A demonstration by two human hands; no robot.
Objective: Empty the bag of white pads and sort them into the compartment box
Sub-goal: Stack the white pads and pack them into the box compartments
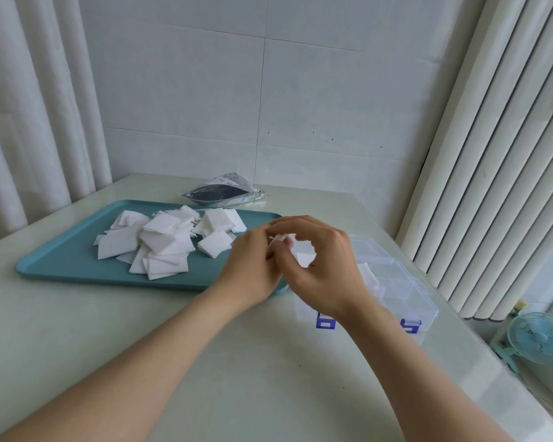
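single pad: up off the table, caught between both hands over the right end of the tray, just left of the box
left hand: fingers curled, pinching the single pad
right hand: fingers bent over it, fingertips meeting the left hand's at the same pad
pile of pads: loose messy heap in the middle of the tray
tray: teal, flat on the table
box: clear, blue latches facing me, right beside the tray, a few white pads in one compartment
bag: lying flat behind the tray, mouth open
fan: small, off the table's right edge
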